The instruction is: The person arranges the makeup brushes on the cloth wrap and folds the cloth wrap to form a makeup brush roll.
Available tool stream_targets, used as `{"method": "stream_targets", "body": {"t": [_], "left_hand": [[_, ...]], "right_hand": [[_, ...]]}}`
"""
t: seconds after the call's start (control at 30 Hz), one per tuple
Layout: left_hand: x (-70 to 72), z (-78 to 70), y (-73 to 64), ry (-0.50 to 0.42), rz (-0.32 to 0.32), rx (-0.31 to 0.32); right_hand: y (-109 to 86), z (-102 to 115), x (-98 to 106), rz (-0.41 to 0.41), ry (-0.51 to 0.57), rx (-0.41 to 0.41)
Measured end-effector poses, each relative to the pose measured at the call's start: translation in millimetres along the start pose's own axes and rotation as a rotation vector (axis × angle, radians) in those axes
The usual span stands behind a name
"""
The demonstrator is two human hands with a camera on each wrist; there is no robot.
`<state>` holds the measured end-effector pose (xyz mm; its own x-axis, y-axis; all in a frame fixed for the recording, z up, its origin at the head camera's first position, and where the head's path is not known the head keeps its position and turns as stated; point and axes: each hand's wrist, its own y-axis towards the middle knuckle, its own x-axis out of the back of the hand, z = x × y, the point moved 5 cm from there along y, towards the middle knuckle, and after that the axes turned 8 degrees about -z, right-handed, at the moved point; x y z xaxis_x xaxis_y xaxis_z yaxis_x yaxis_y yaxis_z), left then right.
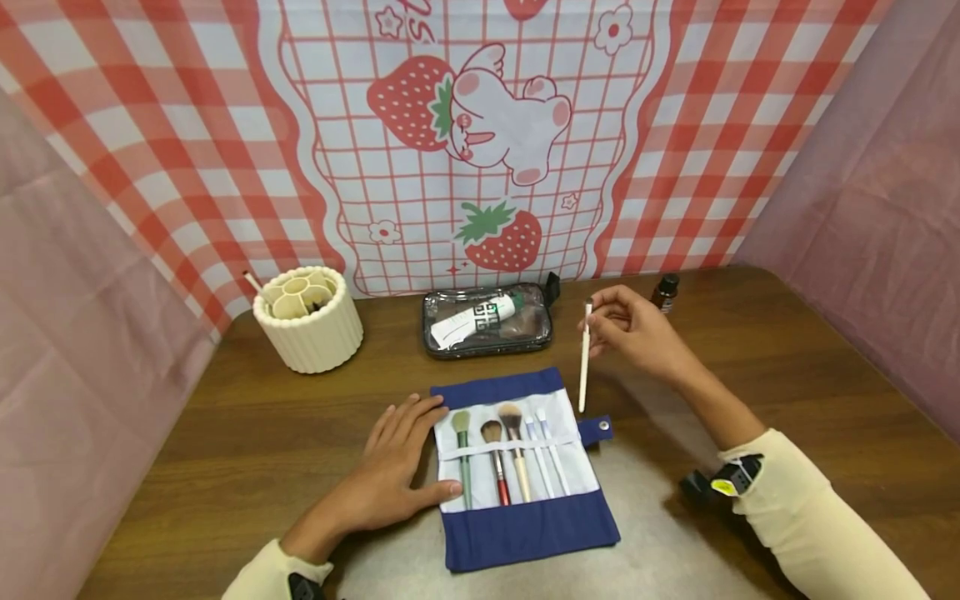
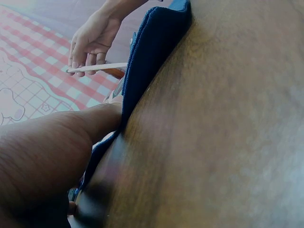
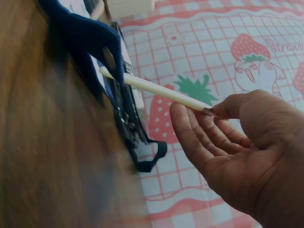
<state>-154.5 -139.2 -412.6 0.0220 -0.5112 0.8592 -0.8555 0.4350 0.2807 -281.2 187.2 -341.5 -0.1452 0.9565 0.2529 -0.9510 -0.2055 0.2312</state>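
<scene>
Currently, the right hand (image 1: 632,329) pinches a slim white makeup brush (image 1: 584,363) near its bristles, handle downward beside the far right corner of the navy-and-white fabric roll (image 1: 532,532); the left hand (image 1: 393,471) rests on its left edge.

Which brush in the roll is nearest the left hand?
Green brush, leftmost in the roll; red-handled brush, beige brush and two white brushes lie farther right.

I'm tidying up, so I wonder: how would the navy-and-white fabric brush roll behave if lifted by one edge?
The brush roll would probably sag, as its cloth looks thin. The five makeup brushes might slide out if it tips, since their heads lie uncovered above the narrow white band.
</scene>
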Motion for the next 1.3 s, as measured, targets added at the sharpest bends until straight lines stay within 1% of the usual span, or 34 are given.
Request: {"method": "stream_targets", "body": {"t": [0.2, 0.43, 0.67, 0.77, 0.93, 1.1, 1.2, 1.3], "left_hand": [[0.0, 0.8, -0.4, 0.0, 0.0, 0.0], [0.3, 1.1, -0.3, -0.005, 0.003, 0.003], [0.1, 0.7, -1.3, -0.004, 0.01, 0.006], [0.1, 0.0, -1.6, -0.009, 0.006, 0.0], [0.5, -0.4, -1.1, -0.017, 0.003, -0.001], [1.7, 0.0, 0.0, -0.008, 0.0, 0.001], [2.2, -0.4, 0.5, -0.003, -0.007, -0.004], [2.5, -0.9, 0.4, -0.004, -0.013, -0.01]], "right_hand": [[-3.2, -2, -14, 0.028, 0.038, -0.026], [-4.8, -8, -30, 0.091, 0.082, -0.07], [-7.8, -15, -37, 0.164, 0.102, -0.139], [-9.9, -19, -38, 0.194, 0.091, -0.172], [-13.3, -24, -41, 0.243, 0.049, -0.226], [-17.1, -24, -45, 0.304, -0.011, -0.249], [-21.4, -24, -48, 0.343, -0.07, -0.249], [-26.5, -23, -49, 0.387, -0.155, -0.22]]}}
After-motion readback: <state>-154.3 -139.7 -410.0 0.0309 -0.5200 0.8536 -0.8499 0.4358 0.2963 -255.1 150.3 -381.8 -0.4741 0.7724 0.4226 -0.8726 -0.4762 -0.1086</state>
